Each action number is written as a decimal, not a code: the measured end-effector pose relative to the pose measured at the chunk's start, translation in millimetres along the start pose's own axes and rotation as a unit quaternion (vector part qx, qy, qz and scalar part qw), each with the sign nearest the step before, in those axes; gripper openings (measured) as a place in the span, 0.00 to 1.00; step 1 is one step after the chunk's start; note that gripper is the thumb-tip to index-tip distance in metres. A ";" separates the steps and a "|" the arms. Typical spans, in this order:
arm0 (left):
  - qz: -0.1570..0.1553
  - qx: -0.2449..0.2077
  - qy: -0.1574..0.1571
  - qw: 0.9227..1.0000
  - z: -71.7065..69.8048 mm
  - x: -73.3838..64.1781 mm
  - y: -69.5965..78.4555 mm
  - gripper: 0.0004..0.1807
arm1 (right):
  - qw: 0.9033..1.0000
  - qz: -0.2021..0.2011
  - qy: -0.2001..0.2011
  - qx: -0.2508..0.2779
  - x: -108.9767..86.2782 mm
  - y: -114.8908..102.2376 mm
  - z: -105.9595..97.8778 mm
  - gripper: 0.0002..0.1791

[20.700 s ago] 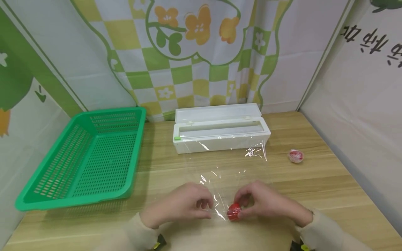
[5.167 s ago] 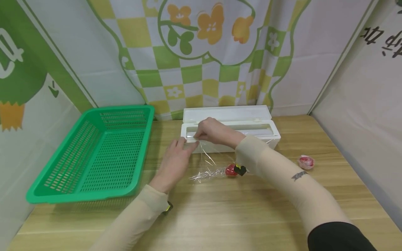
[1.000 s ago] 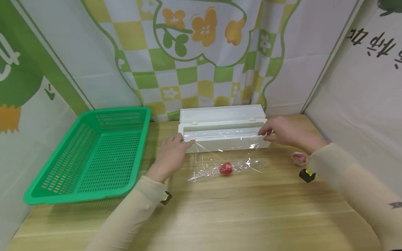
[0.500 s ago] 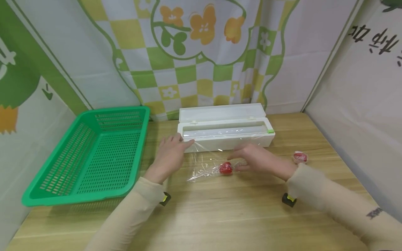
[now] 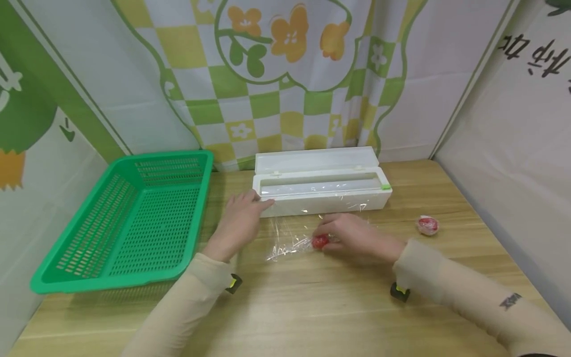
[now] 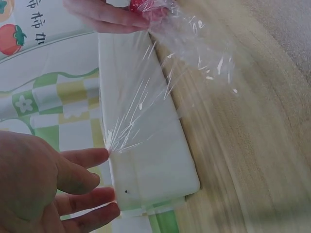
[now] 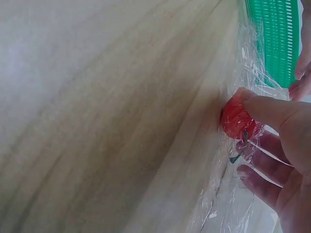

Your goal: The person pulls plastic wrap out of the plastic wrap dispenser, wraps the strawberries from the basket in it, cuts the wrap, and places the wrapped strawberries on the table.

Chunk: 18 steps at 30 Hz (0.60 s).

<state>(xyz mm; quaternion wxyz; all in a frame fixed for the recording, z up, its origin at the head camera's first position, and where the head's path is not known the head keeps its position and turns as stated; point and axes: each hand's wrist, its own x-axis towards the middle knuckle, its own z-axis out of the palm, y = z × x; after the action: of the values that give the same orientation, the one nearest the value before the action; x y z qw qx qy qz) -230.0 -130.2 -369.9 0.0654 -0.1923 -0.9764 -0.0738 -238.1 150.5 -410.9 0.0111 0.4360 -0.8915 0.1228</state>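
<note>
In the head view, my right hand pinches a small red tomato wrapped in clear cling film. The right wrist view shows thumb and fingers around the tomato, its green stem under the film. My left hand rests at the left end of a white cling film box. Seen from the left wrist, fairly straight fingers touch the box edge, where the film gathers and stretches toward the tomato. The box lid stands raised behind the roll.
A green plastic basket stands on the left of the wooden table. A red thing wrapped in film lies at the right. A green slider sits at the box's right end. A checked curtain hangs behind.
Over the last second, my right hand has moved from the box's right end down to the tomato and taken hold of it. The left hand has stayed at the box.
</note>
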 end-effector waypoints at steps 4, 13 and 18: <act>0.007 -0.008 0.005 1.000 -3.0 0.2 -2.5 0.36 | 1.000 0.000 -0.004 0.008 -2.2 -3.0 0.5 0.17; 0.007 -0.037 0.002 0.999 -7.7 -1.5 -1.5 0.31 | 0.999 0.001 -0.017 0.039 -10.5 -11.3 1.4 0.16; 0.001 -0.084 0.016 0.996 -6.3 -5.6 -1.1 0.27 | 0.998 0.008 -0.027 0.057 -15.8 -18.1 1.8 0.15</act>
<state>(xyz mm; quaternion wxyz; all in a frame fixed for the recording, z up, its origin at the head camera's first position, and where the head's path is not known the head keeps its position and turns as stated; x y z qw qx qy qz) -224.7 -134.3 -364.7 0.0646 -0.1964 -0.9655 -0.1586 -214.0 151.7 -410.8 -0.0391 0.4323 -0.8862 0.1618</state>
